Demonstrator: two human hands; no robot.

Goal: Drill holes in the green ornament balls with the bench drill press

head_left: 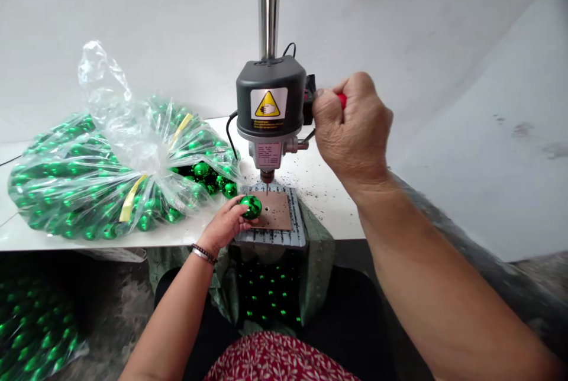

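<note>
A shiny green ball sits in the fingers of my left hand, just left of the hole in a brown board. That board lies on the grey base plate of a small drill press. Above the board, the thin drill bit points straight down, apart from the ball. My right hand is wrapped round the red-tipped lever on the press's right side; most of the lever is hidden by the fist.
A clear plastic bag full of green balls stands on the white table at left. Dark shavings are scattered around the base. More green balls lie below the table edge in green cloth, and others at lower left.
</note>
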